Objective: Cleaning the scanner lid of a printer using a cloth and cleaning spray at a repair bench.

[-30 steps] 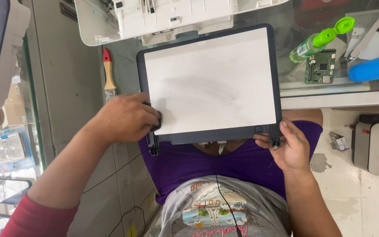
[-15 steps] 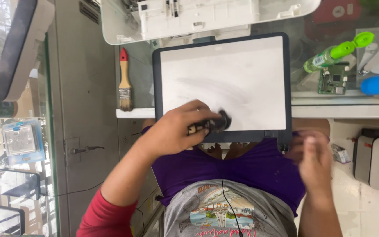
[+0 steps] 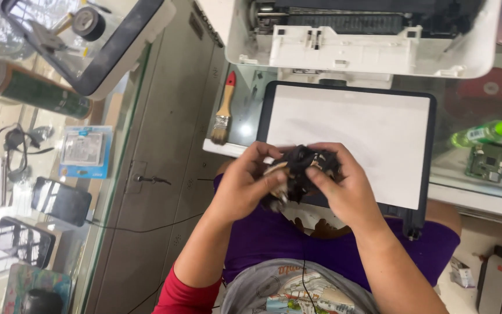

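Where the glass counter [image 3: 24,192] runs down the left edge, a blue packet [image 3: 82,152] and dark phones [image 3: 60,200] lie beneath the pane, and beside them a grey cabinet door [image 3: 164,151] stands with its key in the lock. Further right, a paintbrush [image 3: 223,110] with a red handle lies on the worktop, bristles toward the person. Next comes the left hand [image 3: 245,186], fingers curled and pressed against the near-left side of a small black part [image 3: 300,168]; a pale piece shows between its fingertips. That part sits at the middle of the view, lifted just above the near edge of a flat black-framed panel [image 3: 352,131] with a white face, which rests partly on the person's lap. The right hand [image 3: 344,189] closes on the part from the opposite side, thumb underneath, so both hands pinch it between them, equally near, with the part lying crosswise from hand to hand. Behind the panel stands an opened white printer [image 3: 355,40]. Far right, a green bottle [image 3: 489,132] and a small circuit board [image 3: 486,160] lie on the bench.
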